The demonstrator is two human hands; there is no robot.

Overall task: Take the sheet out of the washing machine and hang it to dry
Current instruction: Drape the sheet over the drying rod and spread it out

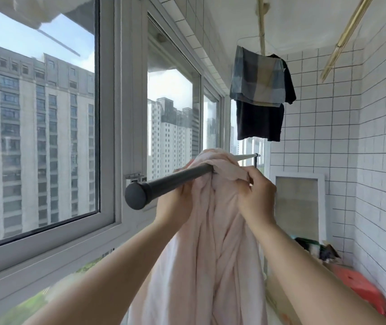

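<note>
A pale pink sheet (213, 254) hangs bunched over a dark grey rail (164, 185) that runs from its round end cap near the window towards the far wall. Part of the sheet lies folded over the top of the rail, the rest falls in long folds below it. My left hand (178, 202) grips the sheet just under the rail on the left side. My right hand (257, 193) pinches the folded edge of the sheet on the right side of the rail. The washing machine is not in view.
Large windows (37, 127) run along the left. White tiled walls (374, 160) close the right and far end. Dark and checked clothes (261, 95) hang from a ceiling rack. A red object (360, 292) and a white frame (297, 207) stand by the right wall.
</note>
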